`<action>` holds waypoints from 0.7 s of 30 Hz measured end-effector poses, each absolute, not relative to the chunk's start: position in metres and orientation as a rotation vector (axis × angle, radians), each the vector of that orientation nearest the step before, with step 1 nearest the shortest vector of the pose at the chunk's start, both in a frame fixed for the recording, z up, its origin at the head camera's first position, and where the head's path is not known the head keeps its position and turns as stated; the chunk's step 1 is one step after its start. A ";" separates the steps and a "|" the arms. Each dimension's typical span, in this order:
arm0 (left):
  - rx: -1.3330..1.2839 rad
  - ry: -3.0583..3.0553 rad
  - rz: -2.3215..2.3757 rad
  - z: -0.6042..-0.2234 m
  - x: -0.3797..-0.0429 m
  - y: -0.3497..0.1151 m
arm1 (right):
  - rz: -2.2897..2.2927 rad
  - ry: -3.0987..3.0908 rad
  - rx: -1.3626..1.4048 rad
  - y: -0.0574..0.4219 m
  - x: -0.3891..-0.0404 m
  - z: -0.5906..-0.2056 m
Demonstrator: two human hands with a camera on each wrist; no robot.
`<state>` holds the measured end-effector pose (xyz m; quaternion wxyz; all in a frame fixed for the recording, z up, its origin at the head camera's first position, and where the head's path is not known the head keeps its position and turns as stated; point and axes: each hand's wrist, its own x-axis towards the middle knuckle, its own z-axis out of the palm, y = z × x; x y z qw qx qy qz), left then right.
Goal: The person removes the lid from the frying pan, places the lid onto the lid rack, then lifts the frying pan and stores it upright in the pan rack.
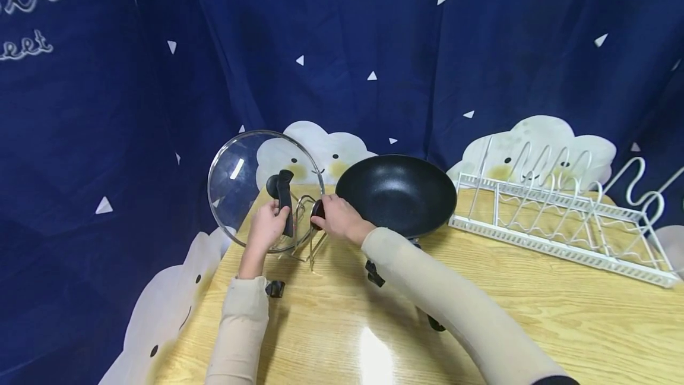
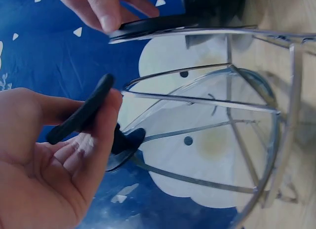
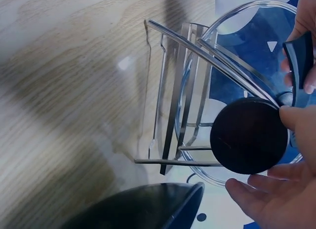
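Note:
A clear glass lid (image 1: 235, 189) with a metal rim stands upright in a wire stand (image 1: 297, 227) at the table's far left. My left hand (image 1: 265, 227) pinches the lid's curved black handle (image 1: 285, 195) between thumb and fingers; the left wrist view shows this handle (image 2: 84, 110) close up. On the stand's near side is a round black disc (image 3: 249, 135), its edge held by the thumb and fingers of my right hand (image 1: 339, 217). Metal wires of the stand (image 3: 187, 91) run beside the disc, with the lid behind them.
Just right of my right hand sits a black wok (image 1: 395, 195). A white wire dish rack (image 1: 561, 218) stands further right. Small black parts (image 1: 275, 289) lie on the wooden table (image 1: 320, 337) near my left sleeve. A dark blue curtain (image 1: 342, 46) hangs behind.

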<state>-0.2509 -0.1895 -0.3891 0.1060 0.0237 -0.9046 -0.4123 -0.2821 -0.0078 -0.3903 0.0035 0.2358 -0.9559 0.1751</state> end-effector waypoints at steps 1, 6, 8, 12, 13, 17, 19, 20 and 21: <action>0.077 -2.674 -1.170 -0.387 -0.251 -0.190 | 0.548 -2.996 0.741 -0.007 -0.282 -0.389; 0.106 -2.714 -0.952 -0.375 -0.252 -0.192 | 0.499 -3.016 0.752 0.003 -0.280 -0.379; 0.134 -2.728 -0.881 -0.370 -0.251 -0.193 | 0.452 -3.026 0.766 0.008 -0.279 -0.374; 0.205 -2.745 -0.794 -0.358 -0.250 -0.193 | 0.404 -3.031 0.772 0.020 -0.276 -0.363; 0.219 -2.749 -0.773 -0.355 -0.249 -0.192 | 0.393 -3.031 0.768 0.023 -0.275 -0.361; 0.201 -2.756 -0.690 -0.343 -0.248 -0.184 | 0.380 -3.034 0.748 0.041 -0.269 -0.351; 0.161 -2.756 -0.658 -0.338 -0.247 -0.179 | 0.368 -3.035 0.743 0.051 -0.266 -0.346; 0.139 -2.760 -0.648 -0.335 -0.246 -0.176 | 0.363 -3.035 0.741 0.056 -0.265 -0.345; 0.111 -2.765 -0.639 -0.332 -0.246 -0.173 | 0.356 -3.034 0.740 0.061 -0.263 -0.343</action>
